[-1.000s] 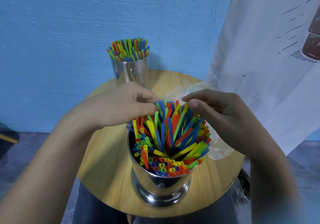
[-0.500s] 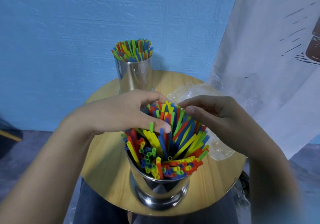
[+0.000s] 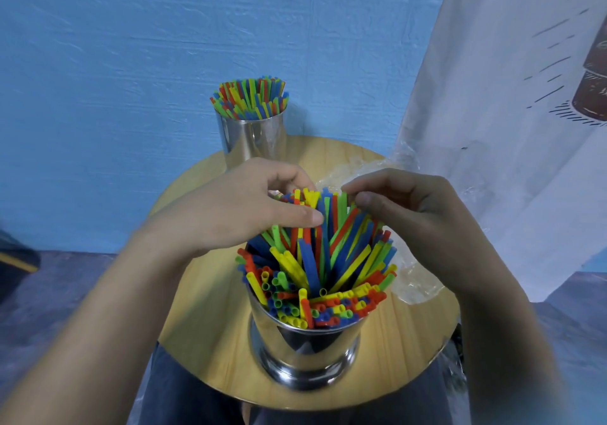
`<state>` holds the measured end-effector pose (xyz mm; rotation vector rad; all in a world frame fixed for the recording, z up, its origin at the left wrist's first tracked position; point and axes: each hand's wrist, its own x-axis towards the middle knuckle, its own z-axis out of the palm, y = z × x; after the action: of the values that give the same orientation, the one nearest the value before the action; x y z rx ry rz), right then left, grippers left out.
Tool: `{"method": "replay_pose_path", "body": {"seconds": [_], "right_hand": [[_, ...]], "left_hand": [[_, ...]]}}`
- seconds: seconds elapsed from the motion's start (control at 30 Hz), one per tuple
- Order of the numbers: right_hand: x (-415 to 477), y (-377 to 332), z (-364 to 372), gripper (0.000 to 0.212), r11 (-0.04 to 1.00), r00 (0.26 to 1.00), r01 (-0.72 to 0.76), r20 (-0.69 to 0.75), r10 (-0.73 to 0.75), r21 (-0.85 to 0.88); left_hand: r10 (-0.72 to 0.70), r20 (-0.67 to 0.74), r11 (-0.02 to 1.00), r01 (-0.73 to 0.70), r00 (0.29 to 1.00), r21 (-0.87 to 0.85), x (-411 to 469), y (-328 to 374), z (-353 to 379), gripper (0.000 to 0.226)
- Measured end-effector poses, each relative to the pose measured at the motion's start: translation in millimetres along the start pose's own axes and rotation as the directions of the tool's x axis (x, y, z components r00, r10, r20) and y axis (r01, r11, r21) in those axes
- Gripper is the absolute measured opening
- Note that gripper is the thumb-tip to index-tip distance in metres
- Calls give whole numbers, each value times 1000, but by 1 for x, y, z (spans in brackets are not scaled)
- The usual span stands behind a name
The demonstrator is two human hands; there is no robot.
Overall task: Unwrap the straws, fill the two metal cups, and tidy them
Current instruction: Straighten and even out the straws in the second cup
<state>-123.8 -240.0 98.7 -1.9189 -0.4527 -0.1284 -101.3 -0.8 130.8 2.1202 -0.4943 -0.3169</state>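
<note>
A shiny metal cup stands at the near side of the round wooden table, packed with colourful straws that fan out unevenly. My left hand curls over the straw tops from the left, thumb and fingers pinching a bunch of them. From the right, my right hand closes its curled fingers on the far straw tips. A second metal cup at the back of the table holds its own upright straws.
Crumpled clear plastic wrap lies on the table's right side, partly under my right hand. A white printed cloth hangs at the right. The blue wall stands close behind the table. My lap is below the table's near edge.
Both hands have shifted slightly over the near cup's straws, gathering the far tips closer together. The straws on the near side have spread and settled lower.
</note>
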Motion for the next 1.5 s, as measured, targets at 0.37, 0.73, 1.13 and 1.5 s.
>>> {"method": "replay_pose_path", "body": {"seconds": [0.37, 0.73, 1.13, 1.5], "right_hand": [[-6, -4, 2, 21, 999, 999, -50, 15, 50, -19], [-8, -5, 0, 25, 998, 997, -63, 45, 63, 0], [-12, -7, 1, 27, 997, 998, -55, 45, 53, 60], [-15, -5, -1, 27, 997, 998, -58, 37, 56, 60]], "left_hand": [[-37, -92, 999, 34, 995, -35, -2, -3, 2, 11], [-47, 25, 997, 48, 999, -63, -2, 0, 4, 17], [-77, -48, 996, 75, 996, -42, -1, 3, 4, 12], [-85, -76, 996, 82, 994, -43, -5, 4, 9, 18]]}}
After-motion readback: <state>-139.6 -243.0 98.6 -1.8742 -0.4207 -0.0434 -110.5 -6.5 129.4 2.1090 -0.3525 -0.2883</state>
